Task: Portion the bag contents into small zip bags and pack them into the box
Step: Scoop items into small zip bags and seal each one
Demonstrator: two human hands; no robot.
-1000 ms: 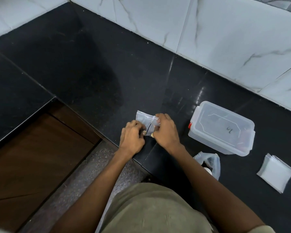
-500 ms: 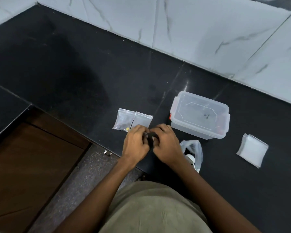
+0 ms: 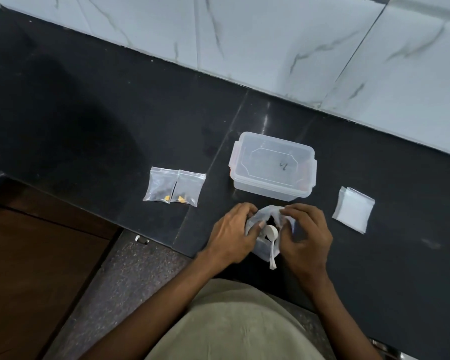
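A clear plastic bag (image 3: 264, 249) with dark contents lies near the counter's front edge, a white scoop (image 3: 270, 233) sticking out of its mouth. My left hand (image 3: 231, 233) grips the bag's left rim and my right hand (image 3: 307, 237) pinches its right rim, holding the mouth apart. Two small filled zip bags (image 3: 174, 185) lie side by side to the left, each with dark bits and a yellow piece. The clear lidded box (image 3: 273, 167) stands just behind the hands, lid on. A stack of empty zip bags (image 3: 352, 210) lies to the right.
The black stone counter (image 3: 89, 126) meets a white marble wall (image 3: 296, 42) at the back. Below the counter's front edge at left are a brown wooden panel (image 3: 37, 268) and speckled floor (image 3: 120, 276).
Both hands left the small zip bag, which now lies beside the other one, and moved right to the big bag, taking hold of its mouth. The camera view shifted right.
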